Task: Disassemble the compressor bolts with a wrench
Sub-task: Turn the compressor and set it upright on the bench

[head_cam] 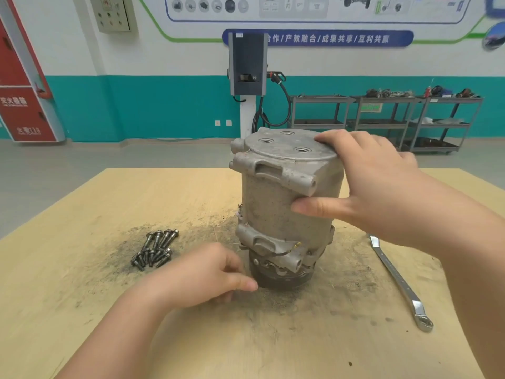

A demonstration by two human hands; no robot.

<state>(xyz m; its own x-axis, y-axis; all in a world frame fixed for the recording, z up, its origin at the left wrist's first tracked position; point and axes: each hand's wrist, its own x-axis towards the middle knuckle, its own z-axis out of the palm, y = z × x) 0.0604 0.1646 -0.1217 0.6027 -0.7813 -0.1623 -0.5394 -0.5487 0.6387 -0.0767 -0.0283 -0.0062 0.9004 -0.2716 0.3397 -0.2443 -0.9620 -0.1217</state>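
Observation:
A dusty grey compressor (276,214) stands upright on the wooden table (82,283), pulley end down. My right hand (366,181) grips its upper part, fingers lying over the top plate and thumb pressed against the side wall. My left hand (207,272) hovers low by the dark pulley at the base, fingers loosely curled, holding nothing. Several removed bolts (155,248) lie in a pile to the left of the compressor. A chrome ring wrench (396,277) lies flat on the table to the right, untouched.
Dark grime and dust are smeared over the tabletop around the compressor. Beyond the table's far edge is open floor, a charging post (247,67) by the wall and metal shelf carts (382,121) at the back right.

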